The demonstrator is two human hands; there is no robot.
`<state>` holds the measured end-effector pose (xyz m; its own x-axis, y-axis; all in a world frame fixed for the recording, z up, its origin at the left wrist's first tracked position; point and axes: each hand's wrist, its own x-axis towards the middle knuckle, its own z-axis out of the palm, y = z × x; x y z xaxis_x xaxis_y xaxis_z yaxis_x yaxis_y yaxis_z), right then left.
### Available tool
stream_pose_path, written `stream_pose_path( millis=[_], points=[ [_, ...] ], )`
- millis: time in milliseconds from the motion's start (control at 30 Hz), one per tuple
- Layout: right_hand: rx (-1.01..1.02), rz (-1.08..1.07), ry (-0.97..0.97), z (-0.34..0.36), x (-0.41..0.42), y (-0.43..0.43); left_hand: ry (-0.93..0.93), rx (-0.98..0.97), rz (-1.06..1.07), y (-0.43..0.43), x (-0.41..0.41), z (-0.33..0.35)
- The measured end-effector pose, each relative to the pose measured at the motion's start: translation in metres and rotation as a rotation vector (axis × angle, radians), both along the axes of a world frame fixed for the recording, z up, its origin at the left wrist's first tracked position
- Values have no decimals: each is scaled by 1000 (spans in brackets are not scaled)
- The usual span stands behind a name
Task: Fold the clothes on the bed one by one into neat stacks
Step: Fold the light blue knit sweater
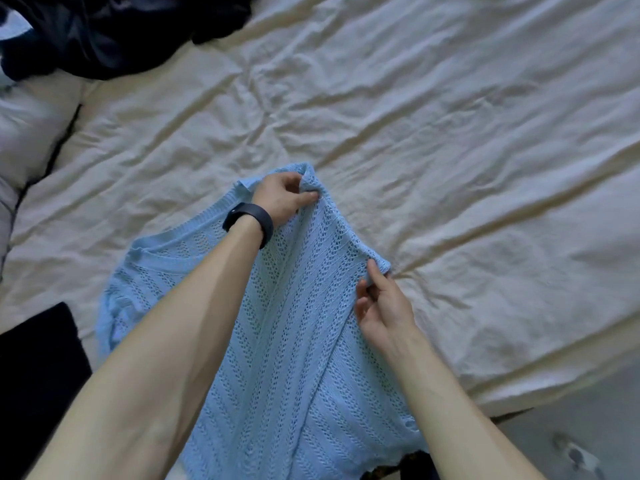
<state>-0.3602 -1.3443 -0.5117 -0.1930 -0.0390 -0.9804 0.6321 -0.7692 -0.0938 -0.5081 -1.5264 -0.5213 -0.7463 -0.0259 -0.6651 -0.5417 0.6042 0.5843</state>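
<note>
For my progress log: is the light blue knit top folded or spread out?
Mostly spread: the top lies open on the bed; left hand and right hand pinch one edge.

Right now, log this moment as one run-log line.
item: sweater, on bed | left hand: grips far edge | right hand: pinches right edge | dark clothes: heaped far left

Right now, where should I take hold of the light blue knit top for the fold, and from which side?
Take the ribbed edge along the right of the knit top, at its two ends, coming from the right. That edge stands lifted off the sheet while the rest lies flat, and likely stretches less than the open knit. The left hand and right hand pinch it there.
</note>
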Motion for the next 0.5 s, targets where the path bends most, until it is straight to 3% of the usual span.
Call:
stream_pose_path(
  millis=[167, 267, 333, 400, 500],
  points=[
    [321, 478, 141, 2, 8, -1, 124, -79, 76, 15, 17, 7],
    [715, 937, 172, 10, 15, 3, 290, -173, 164, 12, 57, 14],
    [976, 1098, 261, 16, 21, 1, 418, -355, 155, 9, 110, 12],
    [1152, 1132, 615, 24, 26, -12, 473, -533, 120, 16, 178, 4],
    [1323, 1361, 1137, 10, 24, -44, 370, -574, -26, 36, 268, -11]
  ],
)
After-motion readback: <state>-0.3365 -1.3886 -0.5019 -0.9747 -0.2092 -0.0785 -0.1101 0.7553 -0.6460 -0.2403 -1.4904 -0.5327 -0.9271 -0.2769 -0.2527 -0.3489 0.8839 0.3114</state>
